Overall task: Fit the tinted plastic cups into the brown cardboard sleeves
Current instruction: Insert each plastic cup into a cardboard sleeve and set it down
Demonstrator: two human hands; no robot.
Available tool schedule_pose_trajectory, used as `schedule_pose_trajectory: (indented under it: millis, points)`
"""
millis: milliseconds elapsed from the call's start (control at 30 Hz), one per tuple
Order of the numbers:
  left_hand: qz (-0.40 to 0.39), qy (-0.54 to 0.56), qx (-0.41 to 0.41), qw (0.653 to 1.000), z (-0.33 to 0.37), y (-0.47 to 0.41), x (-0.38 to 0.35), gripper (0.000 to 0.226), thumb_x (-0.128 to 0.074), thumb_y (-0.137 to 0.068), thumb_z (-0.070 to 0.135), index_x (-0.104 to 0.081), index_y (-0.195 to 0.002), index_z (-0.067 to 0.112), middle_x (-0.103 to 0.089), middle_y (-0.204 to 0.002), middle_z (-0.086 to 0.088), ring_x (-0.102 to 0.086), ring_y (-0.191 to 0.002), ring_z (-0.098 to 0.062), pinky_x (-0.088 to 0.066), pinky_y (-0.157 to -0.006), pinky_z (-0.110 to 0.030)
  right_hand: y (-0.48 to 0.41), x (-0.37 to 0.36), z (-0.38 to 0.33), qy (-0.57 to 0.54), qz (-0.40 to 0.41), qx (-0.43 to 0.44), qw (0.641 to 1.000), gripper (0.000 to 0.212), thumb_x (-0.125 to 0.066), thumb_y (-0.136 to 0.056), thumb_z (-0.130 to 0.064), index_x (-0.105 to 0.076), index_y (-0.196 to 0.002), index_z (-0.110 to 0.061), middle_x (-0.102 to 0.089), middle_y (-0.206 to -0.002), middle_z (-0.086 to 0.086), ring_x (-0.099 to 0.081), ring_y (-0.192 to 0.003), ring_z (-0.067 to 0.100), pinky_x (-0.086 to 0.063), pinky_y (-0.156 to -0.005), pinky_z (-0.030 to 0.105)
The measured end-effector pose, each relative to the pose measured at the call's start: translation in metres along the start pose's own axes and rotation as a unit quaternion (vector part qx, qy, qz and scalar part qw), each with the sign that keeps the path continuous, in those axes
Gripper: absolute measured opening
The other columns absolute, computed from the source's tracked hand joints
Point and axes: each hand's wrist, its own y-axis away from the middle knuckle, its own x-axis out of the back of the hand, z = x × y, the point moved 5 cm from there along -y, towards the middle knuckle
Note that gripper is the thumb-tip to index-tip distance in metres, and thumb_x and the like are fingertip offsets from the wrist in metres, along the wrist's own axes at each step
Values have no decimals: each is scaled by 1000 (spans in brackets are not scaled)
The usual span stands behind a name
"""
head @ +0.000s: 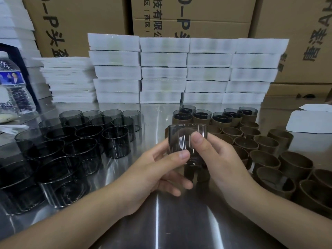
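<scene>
**Left hand** [158,169]: fingers curled. The thumb presses the near wall of one smoke-tinted clear plastic cup [186,135]; the other fingers wrap beneath and behind it.

**Right hand** [221,159]: closed round the same cup, with its thumb on the front wall, higher than the left thumb.

**Held cup:** upright, raised above the reflective steel surface [161,221], at the near left corner of the sleeve stock. A brownish shape shows below it between the hands; whether this is a sleeve cannot be told.

**Stock, left:** loose tinted cups [80,141], standing upright and packed close together.

**Stock, right:** empty brown cardboard sleeves [265,146] in rows reaching the right edge of the view.

**Far row:** sleeves with cups fitted [203,116], with the tinted rims standing above the cardboard.

**Open room:** a bare strip of surface runs between the cup cluster and the sleeves, from the forearms back to the stacked white packs [179,72]. That white wall closes off the far side, with brown cartons [80,24] behind it.

**Left margin:** a clear plastic bottle [12,83].
</scene>
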Motion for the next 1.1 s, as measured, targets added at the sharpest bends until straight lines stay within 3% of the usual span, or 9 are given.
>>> schedule_pose_trajectory:
  millis: [100, 300, 367, 533, 600, 733, 867, 1000, 1100]
  points:
    - [-23, 16, 1, 1000, 1, 0, -3, 64, -84, -53, 61, -66, -112, 45, -69, -119, 3, -72, -69, -18, -54, -53, -22, -1, -1, 0, -16, -1, -6, 1000, 46, -70, -73, -54, -71, -100, -15, -76, -96, 3, -71, -91, 13, -52, -74, 17]
    - [-58, 25, 23, 998, 0, 1, -4, 67, -79, -60, 64, -61, -121, 42, -69, -119, -4, -73, -76, -21, -56, -58, -24, -1, -1, 1, -22, -1, -10, 1000, 55, -61, -74, -59, -69, -102, -12, -75, -96, 4, -71, -91, 13, -51, -74, 17]
    - [-55, 19, 22, 998, 0, 0, -4, 65, -80, -60, 62, -62, -119, 42, -69, -120, -3, -73, -78, -23, -56, -57, -24, -1, -1, 0, -22, 1, -7, 1000, 52, -67, -75, -56, -68, -102, -12, -75, -92, 2, -71, -87, 10, -50, -72, 14]
    - [20, -44, -8, 999, -5, -2, 4, 39, -81, -59, 36, -69, -96, 41, -74, -89, -2, -73, -73, -17, -52, -54, -21, 2, -1, 2, 18, 16, 24, 999, 42, -74, -67, -45, -65, -99, -21, -75, -86, -6, -71, -80, 6, -51, -66, 15]
    - [43, -69, -28, 996, -4, -2, 6, 41, -83, -58, 31, -69, -95, 43, -75, -88, 1, -72, -71, -12, -52, -53, -20, 3, 0, 2, 36, 30, 29, 998, 42, -77, -67, -40, -63, -102, -22, -74, -90, -6, -71, -82, 8, -53, -68, 16]
    - [76, -100, -54, 991, 0, -3, 7, 64, -85, -61, 22, -61, -114, 49, -74, -101, 7, -69, -68, -10, -50, -50, -18, 2, 5, 4, 87, 67, 29, 994, 62, -82, -58, -62, -61, -105, -28, -71, -100, -3, -69, -93, 10, -56, -80, 27]
    - [66, -106, -43, 991, 2, -1, 7, 81, -84, -56, 32, -52, -130, 41, -74, -103, 6, -68, -62, -12, -48, -49, -19, 2, 5, 3, 72, 49, 24, 996, 54, -75, -62, -57, -61, -104, -26, -74, -95, -8, -70, -88, 7, -54, -74, 20]
    - [33, -86, -49, 995, 4, 0, 3, 59, -80, -60, 33, -63, -114, 46, -73, -89, 4, -65, -57, -14, -48, -49, -20, 1, 4, 0, 75, 31, 20, 996, 44, -66, -70, -51, -64, -103, -22, -74, -91, -10, -70, -84, 4, -50, -70, 14]
    - [7, -61, -34, 998, 4, 1, 3, 50, -78, -64, 31, -65, -110, 44, -72, -85, 4, -64, -57, -14, -48, -49, -20, 0, 4, -1, 58, 15, 0, 998, 50, -67, -70, -56, -68, -102, -18, -75, -91, -3, -71, -86, 10, -54, -76, 22]
